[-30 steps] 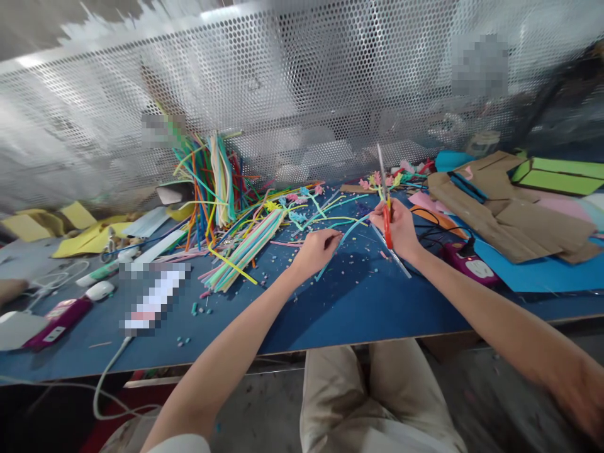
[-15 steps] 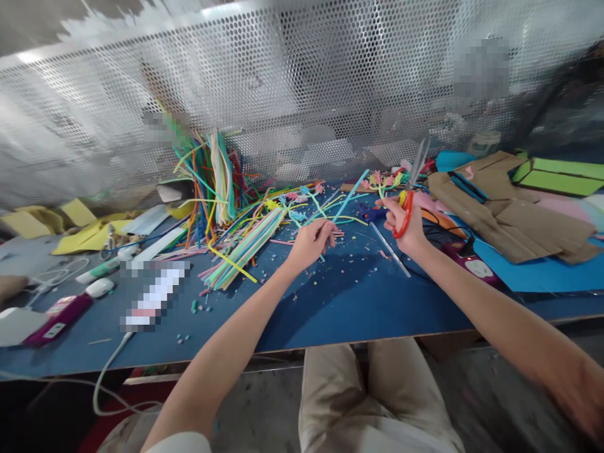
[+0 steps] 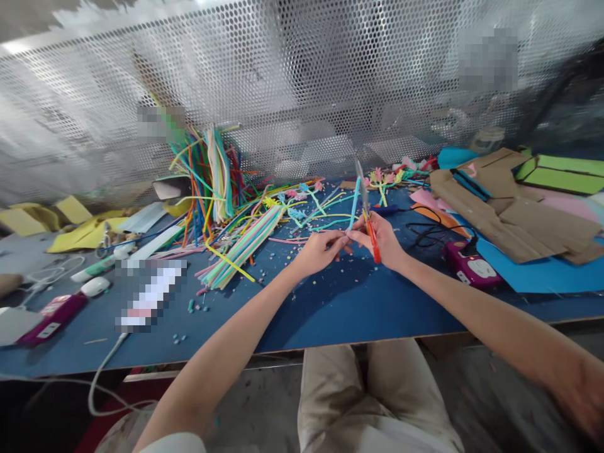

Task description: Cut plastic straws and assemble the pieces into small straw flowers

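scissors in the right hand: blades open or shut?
Shut, as far as the view shows: the scissors in the right hand show one narrow blade line pointing up beside the blue straw.

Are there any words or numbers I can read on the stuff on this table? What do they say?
No words or numbers can be read anywhere.
Purple box: has a small white label, print too small to read.
Purple box on the other side: white patch, no clear letters.
Long white thing: blurred out.
Scissors in the right hand and the blue straw held by the left hand: no writing shows.
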A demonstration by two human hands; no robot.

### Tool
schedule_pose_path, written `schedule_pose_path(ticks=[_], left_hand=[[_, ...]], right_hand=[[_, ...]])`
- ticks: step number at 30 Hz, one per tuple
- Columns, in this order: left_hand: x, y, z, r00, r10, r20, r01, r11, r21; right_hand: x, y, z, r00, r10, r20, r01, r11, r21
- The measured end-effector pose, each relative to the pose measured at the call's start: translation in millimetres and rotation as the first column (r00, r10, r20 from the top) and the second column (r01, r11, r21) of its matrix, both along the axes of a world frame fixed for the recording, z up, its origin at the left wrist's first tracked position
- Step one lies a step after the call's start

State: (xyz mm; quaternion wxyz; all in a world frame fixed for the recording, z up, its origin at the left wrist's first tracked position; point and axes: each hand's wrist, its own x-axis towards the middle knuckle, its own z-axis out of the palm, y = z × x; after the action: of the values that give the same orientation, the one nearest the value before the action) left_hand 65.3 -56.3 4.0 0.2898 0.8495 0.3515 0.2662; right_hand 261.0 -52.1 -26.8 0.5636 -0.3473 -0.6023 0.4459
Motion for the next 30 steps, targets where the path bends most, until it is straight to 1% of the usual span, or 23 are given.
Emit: schedule_pose_path(ticks=[2,3,6,8,9,11,12,15,17,18,19,20,22,24,27,30], left_hand=[[-8,4,8.7,0.991,0.009,-0.135,0.016,0.983,0.182],[-13,8,13.1,0.984,0.002,-0.179,0.039,0.973,0.228],[-34,21,22.7,0.972,0.096,-0.216,-0.027,0.953,0.301],[-49,30,24.2,0.950,0.116,-0.290,-0.019,0.947,0.320],[-55,35,23.6,0.932,0.114,-0.345,-0.001,0.950,0.311],[-65,41,20.5,0.900,0.091,-0.427,0.018,0.970,0.244],[-68,43,18.6,0.895,0.081,-0.439,0.015,0.977,0.211],[-71,44,14.1,0.903,0.004,-0.429,0.029,0.997,0.070],[-71,43,12.8,0.896,-0.066,-0.439,0.053,0.998,-0.040],[-71,42,12.6,0.888,-0.088,-0.450,0.062,0.995,-0.072],[-70,41,12.5,0.884,-0.094,-0.458,0.066,0.995,-0.077],[-70,41,12.5,0.886,-0.084,-0.457,0.065,0.996,-0.056],[-69,41,12.2,0.905,-0.048,-0.422,0.067,0.997,0.031],[-67,43,11.2,0.920,-0.061,-0.387,0.105,0.990,0.094],[-66,47,8.3,0.895,-0.147,-0.420,0.198,0.977,0.079],[-65,49,5.0,0.872,-0.189,-0.452,0.234,0.971,0.046]], right_hand=[[2,3,0.6,0.999,-0.052,-0.016,0.052,0.998,0.031],[3,5,0.5,0.996,-0.087,-0.025,0.088,0.995,0.044],[9,12,-2.6,0.982,-0.186,-0.035,0.188,0.981,0.054],[12,18,-6.5,0.974,-0.224,-0.024,0.225,0.973,0.042],[14,20,-8.5,0.971,-0.238,-0.017,0.239,0.970,0.039],[16,24,-12.0,0.965,-0.262,-0.009,0.262,0.964,0.043],[17,25,-13.3,0.963,-0.271,-0.004,0.271,0.961,0.048],[17,27,-16.6,0.961,-0.278,0.005,0.277,0.959,0.054],[17,29,-18.9,0.961,-0.277,0.016,0.276,0.960,0.055],[17,29,-20.1,0.960,-0.280,0.021,0.279,0.959,0.057],[17,30,-21.1,0.958,-0.286,0.025,0.284,0.957,0.062],[16,30,-21.9,0.957,-0.290,0.030,0.288,0.955,0.068],[16,30,-22.5,0.957,-0.290,0.031,0.286,0.955,0.080],[15,30,-21.7,0.960,-0.278,0.020,0.275,0.958,0.085],[14,28,-19.1,0.965,-0.261,0.000,0.260,0.963,0.072],[13,26,-17.0,0.966,-0.260,0.015,0.258,0.964,0.060]])
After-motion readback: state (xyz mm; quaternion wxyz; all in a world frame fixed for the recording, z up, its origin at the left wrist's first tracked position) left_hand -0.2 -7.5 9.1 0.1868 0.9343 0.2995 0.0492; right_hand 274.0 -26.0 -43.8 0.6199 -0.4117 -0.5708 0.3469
